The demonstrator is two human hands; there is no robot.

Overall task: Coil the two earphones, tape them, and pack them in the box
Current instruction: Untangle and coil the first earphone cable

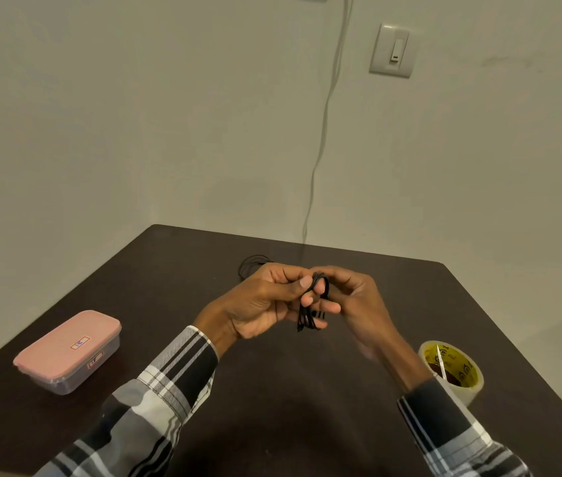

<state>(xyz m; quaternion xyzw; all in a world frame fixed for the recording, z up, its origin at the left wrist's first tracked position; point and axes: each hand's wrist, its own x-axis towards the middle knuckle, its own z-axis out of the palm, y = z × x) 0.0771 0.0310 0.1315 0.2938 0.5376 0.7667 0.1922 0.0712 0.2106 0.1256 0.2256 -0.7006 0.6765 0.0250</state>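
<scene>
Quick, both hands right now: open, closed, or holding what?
Left hand: closed, pinching the coiled black earphone.
Right hand: closed, fingers curled round the same earphone coil.

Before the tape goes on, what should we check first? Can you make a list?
1. Coiled earphone held tight by left hand and right hand: ok.
2. Loose ends tucked into the coil: cannot tell.
3. Tape roll close by the right arm: ok.
4. A hand free to pick up tape: not ok, both are busy.
5. Second earphone waiting on the table: ok.
6. Box open for packing: not ok, the pink lid is on.
</scene>
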